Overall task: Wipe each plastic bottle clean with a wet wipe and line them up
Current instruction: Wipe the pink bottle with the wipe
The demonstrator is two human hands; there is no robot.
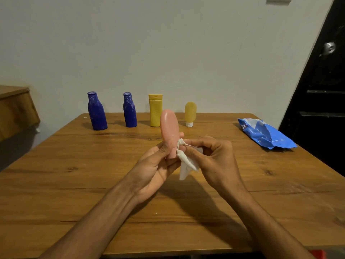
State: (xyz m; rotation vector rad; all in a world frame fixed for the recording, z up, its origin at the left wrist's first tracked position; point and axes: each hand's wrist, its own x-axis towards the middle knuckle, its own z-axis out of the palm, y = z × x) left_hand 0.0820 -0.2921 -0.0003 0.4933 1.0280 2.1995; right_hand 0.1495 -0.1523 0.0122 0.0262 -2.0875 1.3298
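Wiping in hand: we find the left grip (155,171) clasping the pink bottle (169,128) upright above the desk (74,184), the right grip (212,156) pinching the wet wipe (186,165) against its lower side. Next, we judge, it needs setting down beside the small yellow bottle (190,113).

Four obstacles stand spaced along the far edge of the brown wooden table (65,184): a dark blue plastic bottle (97,113) leftmost, a second dark blue plastic bottle (129,111), a yellow flip-cap plastic bottle (155,111) and a small yellow tube on its white cap (190,113). A crumpled blue plastic wipes packet (265,135) lies far right, well apart from the tube, with bare wood between. The table's left side is open.
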